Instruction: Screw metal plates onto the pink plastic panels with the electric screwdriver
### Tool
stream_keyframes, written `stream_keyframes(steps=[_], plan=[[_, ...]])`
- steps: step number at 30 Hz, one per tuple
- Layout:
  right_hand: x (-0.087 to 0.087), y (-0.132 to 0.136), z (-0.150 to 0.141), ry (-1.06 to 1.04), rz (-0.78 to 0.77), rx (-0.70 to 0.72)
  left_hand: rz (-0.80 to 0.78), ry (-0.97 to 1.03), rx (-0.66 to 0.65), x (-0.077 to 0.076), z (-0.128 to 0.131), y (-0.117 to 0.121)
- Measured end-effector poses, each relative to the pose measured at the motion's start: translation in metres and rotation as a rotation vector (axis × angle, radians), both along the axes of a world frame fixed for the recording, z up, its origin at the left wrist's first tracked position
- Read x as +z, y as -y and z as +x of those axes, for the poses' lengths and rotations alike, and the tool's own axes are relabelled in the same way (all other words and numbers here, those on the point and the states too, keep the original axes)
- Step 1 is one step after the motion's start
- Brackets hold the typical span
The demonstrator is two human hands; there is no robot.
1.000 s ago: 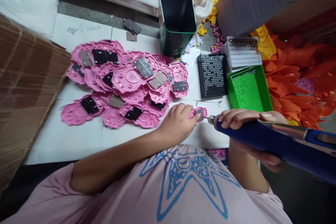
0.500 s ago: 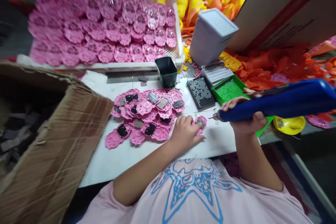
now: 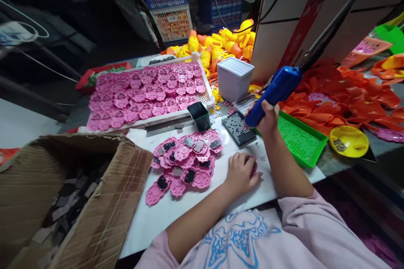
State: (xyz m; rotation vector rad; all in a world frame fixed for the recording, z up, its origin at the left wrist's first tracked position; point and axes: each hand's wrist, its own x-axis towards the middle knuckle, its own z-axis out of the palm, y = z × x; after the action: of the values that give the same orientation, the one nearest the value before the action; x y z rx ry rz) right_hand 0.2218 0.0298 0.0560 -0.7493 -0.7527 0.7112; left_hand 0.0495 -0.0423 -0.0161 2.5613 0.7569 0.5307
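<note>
A blue electric screwdriver (image 3: 272,96) is gripped in my right hand (image 3: 267,119). Its tip points down at the black screw tray (image 3: 238,129), whose top is dotted with screws; whether it touches one I cannot tell. On the white work surface, my left hand (image 3: 242,173) is closed over a pink plastic part (image 3: 253,167), mostly hidden under the fingers. Left of that hand lies a heap of pink parts (image 3: 186,155), several with black or grey plates screwed on. A green tray (image 3: 298,141) sits partly behind my right forearm.
An open cardboard box (image 3: 126,180) with loose plates stands at the left. Behind the heap are a dark green bin (image 3: 199,115) and a white crate (image 3: 208,92) of pink parts. Orange pieces (image 3: 331,105) and a yellow bowl (image 3: 353,138) lie at the right.
My right hand has lifted the screwdriver off the pink part and swung it over the black tray, tip down. My left hand stays on the part. The view has tilted up.
</note>
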Motion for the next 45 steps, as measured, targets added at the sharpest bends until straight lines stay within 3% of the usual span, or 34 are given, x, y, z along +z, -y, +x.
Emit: stream_keyframes(steps=[6, 11, 25, 34, 45], plan=[[-0.016, 0.01, -0.006, 0.032, 0.04, 0.103, -0.075, 0.153, -0.135, -0.007, -0.011, -0.002], [-0.015, 0.022, -0.004, 0.033, 0.038, 0.086, -0.205, 0.29, -0.122, -0.007, -0.013, 0.0], [-0.004, 0.02, -0.007, 0.014, 0.062, 0.053, -0.215, 0.092, -0.196, -0.003, -0.011, -0.008], [-0.01, 0.006, -0.005, 0.014, 0.07, -0.059, -0.185, 0.083, -0.062, -0.002, -0.011, -0.002], [-0.015, -0.001, -0.01, 0.05, 0.005, -0.042, -0.156, 0.018, 0.058, 0.005, -0.015, -0.015]])
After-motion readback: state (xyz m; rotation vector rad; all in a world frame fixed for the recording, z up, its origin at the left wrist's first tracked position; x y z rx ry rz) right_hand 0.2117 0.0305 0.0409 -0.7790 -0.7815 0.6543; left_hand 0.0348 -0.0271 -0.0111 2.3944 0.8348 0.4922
